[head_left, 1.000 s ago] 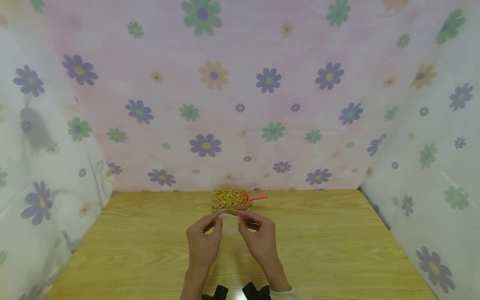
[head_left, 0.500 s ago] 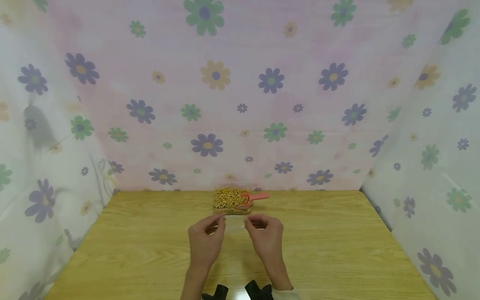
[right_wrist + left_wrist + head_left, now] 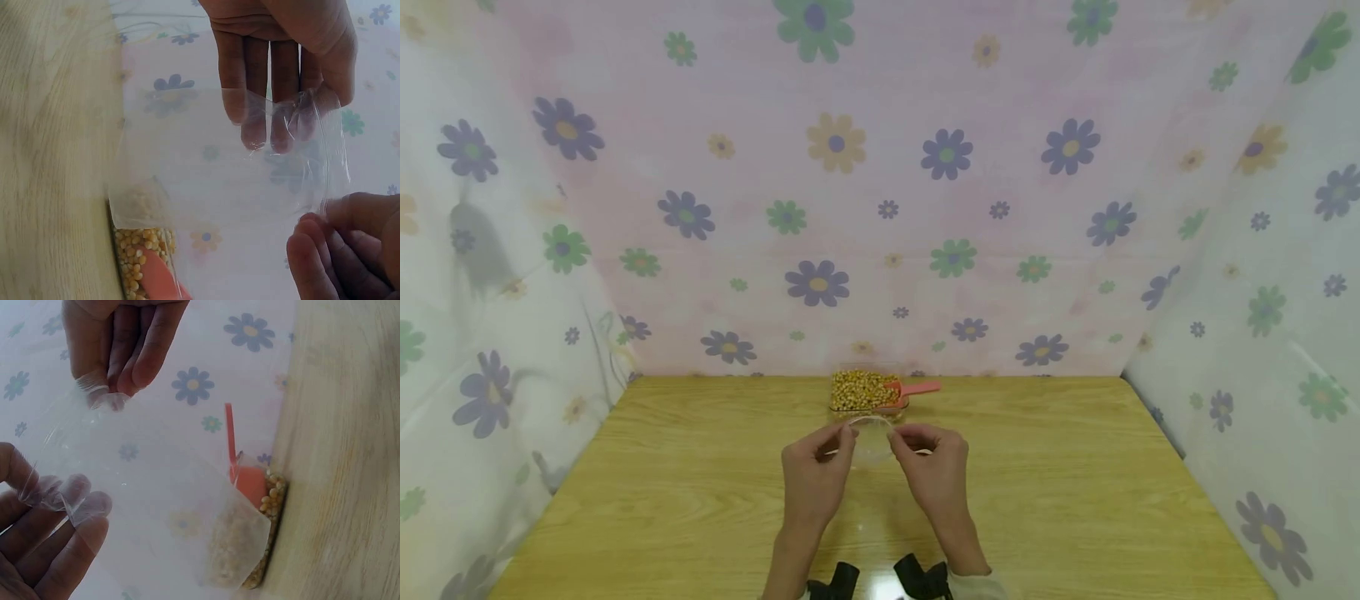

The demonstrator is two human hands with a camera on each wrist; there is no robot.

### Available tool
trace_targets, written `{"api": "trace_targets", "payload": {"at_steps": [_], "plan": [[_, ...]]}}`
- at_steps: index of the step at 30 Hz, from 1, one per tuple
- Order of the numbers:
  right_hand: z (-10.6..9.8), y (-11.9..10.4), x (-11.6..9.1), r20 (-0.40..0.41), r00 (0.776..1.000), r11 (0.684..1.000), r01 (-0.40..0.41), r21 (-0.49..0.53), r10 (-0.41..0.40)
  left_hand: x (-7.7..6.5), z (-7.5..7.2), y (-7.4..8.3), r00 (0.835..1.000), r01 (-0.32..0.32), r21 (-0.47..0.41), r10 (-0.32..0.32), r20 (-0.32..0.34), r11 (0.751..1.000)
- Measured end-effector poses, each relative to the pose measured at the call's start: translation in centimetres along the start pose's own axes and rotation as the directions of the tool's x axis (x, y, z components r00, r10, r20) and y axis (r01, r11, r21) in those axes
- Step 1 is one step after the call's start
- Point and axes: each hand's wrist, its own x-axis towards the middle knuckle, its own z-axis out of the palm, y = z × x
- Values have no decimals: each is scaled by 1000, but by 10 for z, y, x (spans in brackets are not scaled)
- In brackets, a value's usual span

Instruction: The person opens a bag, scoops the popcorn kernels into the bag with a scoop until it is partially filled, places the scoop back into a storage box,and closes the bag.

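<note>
A clear plastic bag (image 3: 871, 443) is stretched between my two hands above the table. My left hand (image 3: 815, 479) pinches one side of its mouth; in the left wrist view, its fingertips show through the film. On the other side, my right hand (image 3: 934, 479) pinches the bag's edge between thumb and fingers. The bag's rim bows in an arc between the hands in the head view. Nothing is visible inside the bag. Just beyond it stands a clear container (image 3: 842, 412) of corn kernels (image 3: 861, 390), with a pink scoop (image 3: 919, 388) stuck in them.
The wooden table (image 3: 1060, 475) runs back to a flower-printed curtain (image 3: 880, 167), which also closes off both sides. Black camera mounts (image 3: 921, 577) sit at the wrists near the front of the view.
My hands have drawn slightly apart, the right one shifting rightward. Between them the bag's mouth pulled straight, then bowed into a wider arc. The container and scoop stay put.
</note>
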Motion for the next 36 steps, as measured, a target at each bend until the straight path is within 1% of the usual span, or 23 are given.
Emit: {"api": "trace_targets", "payload": {"at_steps": [2, 5, 8, 11, 14, 16, 17, 19, 21, 23, 26, 28, 29, 32, 36], "plan": [[-1, 0, 0, 26, 1000, 999, -19, 37, 18, 0, -1, -1, 1000, -10, 5, 10, -13, 1000], [-5, 4, 3, 48, 998, 995, -51, 80, 47, 1, -2, -3, 998, -44, 1, 44, -37, 999], [-12, 14, 14, 60, 995, 995, -82, 53, 79, 2, -4, -4, 995, -74, -14, 73, -69, 997], [-21, 33, 31, 77, 988, 991, -128, -38, 131, 3, -6, -4, 993, -75, -38, 71, -97, 996], [-28, 60, 48, 86, 972, 969, -207, -139, 220, 4, -8, -4, 992, -73, -53, 67, -111, 996], [-30, 76, 58, 89, 956, 951, -265, -159, 281, 4, -8, -5, 991, -75, -54, 68, -111, 996], [-31, 84, 63, 94, 948, 946, -288, -152, 304, 4, -8, -6, 992, -73, -56, 66, -111, 996], [-29, 95, 73, 104, 942, 945, -307, -115, 319, 4, -7, -7, 992, -64, -57, 57, -112, 996], [-26, 102, 82, 112, 944, 950, -304, -69, 310, 3, -6, -7, 993, -47, -60, 41, -109, 997], [-20, 105, 92, 110, 955, 961, -277, -12, 277, 4, -6, -7, 994, -36, -60, 29, -109, 998], [-11, 103, 102, 88, 968, 970, -239, 53, 234, 4, -7, -6, 993, -32, -50, 26, -112, 998], [-5, 99, 109, 76, 978, 978, -198, 71, 192, 4, -8, -6, 993, -29, -47, 23, -119, 998], [-2, 95, 111, 75, 982, 982, -180, 64, 175, 4, -8, -6, 992, -28, -47, 22, -121, 999], [4, 85, 121, 89, 992, 996, -94, -4, 93, 4, -9, -6, 992, -26, -46, 20, -128, 999], [8, 68, 131, 112, 994, 997, 4, -79, 5, 5, -10, -7, 990, -34, -46, 27, -135, 998]]}}
